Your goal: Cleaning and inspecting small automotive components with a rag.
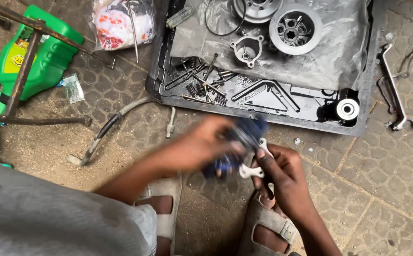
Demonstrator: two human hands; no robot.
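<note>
My left hand (198,144) is closed on a blue rag (244,137) and is blurred with motion. The rag presses against a small light metal part (256,167) with rounded lugs. My right hand (282,178) grips that metal part from below, fingers wrapped around it. Both hands are held above the paving, just in front of a black tray (157,71). My sandalled feet show under the hands.
The black tray holds oily liquid, springs (198,87), bolts, a round grey clutch hub (295,28) and a smaller housing (246,48) on grey plastic sheet. A green jug (45,57) and rusty metal frame (22,76) stand at left. A hose (104,130) lies on the paving; bent metal brackets (396,90) lie at right.
</note>
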